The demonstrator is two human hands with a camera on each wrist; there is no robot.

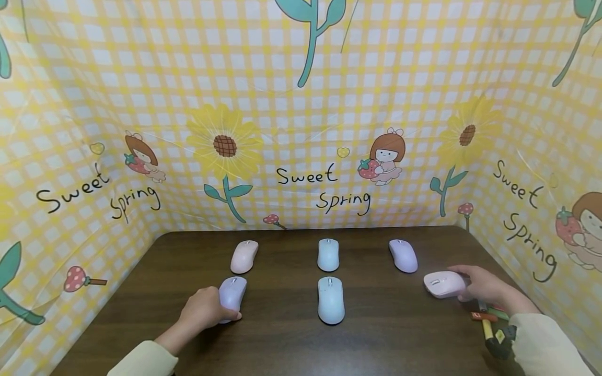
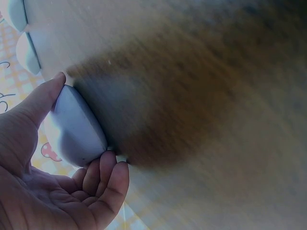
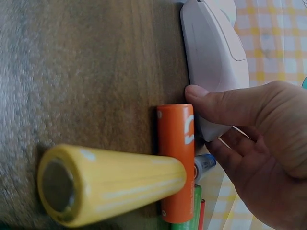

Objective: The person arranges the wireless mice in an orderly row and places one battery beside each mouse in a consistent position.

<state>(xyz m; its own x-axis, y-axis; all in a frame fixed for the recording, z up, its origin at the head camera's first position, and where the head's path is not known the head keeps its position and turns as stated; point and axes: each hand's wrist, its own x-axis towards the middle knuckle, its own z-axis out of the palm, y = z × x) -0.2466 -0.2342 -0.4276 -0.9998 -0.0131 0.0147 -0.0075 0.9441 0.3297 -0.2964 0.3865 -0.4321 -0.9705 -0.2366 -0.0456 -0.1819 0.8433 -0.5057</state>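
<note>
Holding a front lilac mouse toward the left edge of the worktop, the person's left hand is clamping its grip on the body, the thumb wrapping the near end. Toward the right edge, the right hand is pinching a crosswise pink mouse; its grip is clamping the rear end between thumb and fingers, and the wheel end is facing the left edge. Between these two, a front pale blue mouse is lying at the middle, its wheel end pointing to the back edge. Nearer the back edge, three more are lying in a row: a back pink mouse toward the back left corner, a back pale blue mouse at the middle and a back lilac mouse toward the back right corner. Just beside the right hand, on the right edge's side, batteries are clustering: an orange battery, a yellow battery overlapping it in the right wrist view, and a partly hidden green battery. Behind the back edge, a yellow checked cloth is hanging. Pale sleeves are covering both forearms.
</note>
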